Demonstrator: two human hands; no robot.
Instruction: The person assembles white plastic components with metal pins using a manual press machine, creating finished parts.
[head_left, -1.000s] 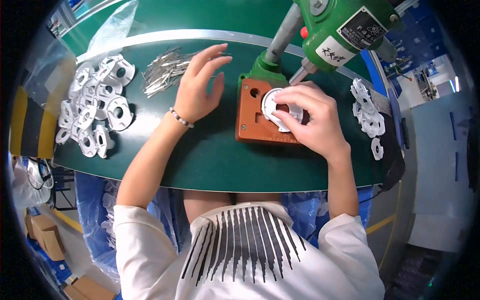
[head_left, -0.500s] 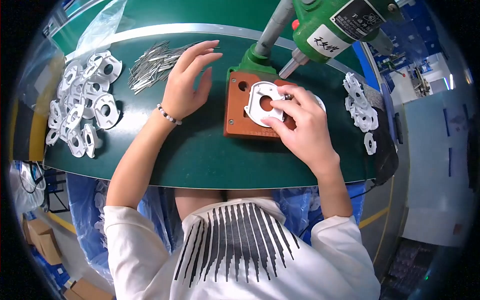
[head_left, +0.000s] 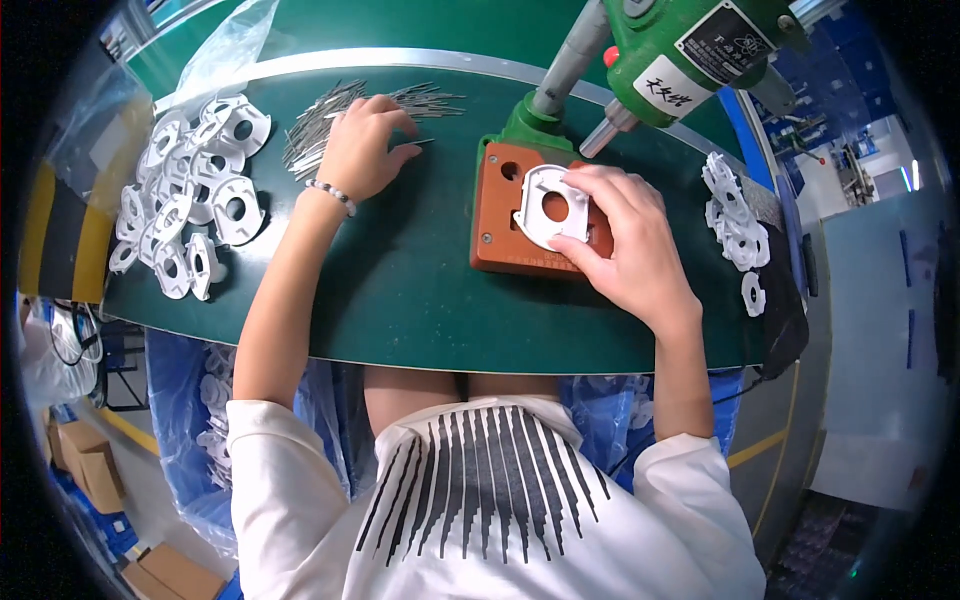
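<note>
My right hand [head_left: 640, 235] grips a white plastic ring-shaped part [head_left: 535, 207] at its right edge, fingers above and thumb below. The part lies flat on the orange-brown fixture block [head_left: 495, 215], and a round hole shows through its middle. Over on the left, my left hand [head_left: 362, 150] is at the near side of a heap of thin metal pins [head_left: 315, 125]. Its thumb and index finger are apart with nothing visible between them; the other fingertips bend down over the heap, partly hidden.
A green hand press [head_left: 680, 60] leans over the block, its metal ram [head_left: 605, 130] above and behind the white part. Many loose white parts [head_left: 190, 190] are piled at the table's left. A smaller row of white parts [head_left: 735, 225] lies at the right edge.
My left hand has come down onto the metal pins, its fingers bending from their stretched pose. My right hand still holds the white part on the block. The whole view has shifted slightly.
</note>
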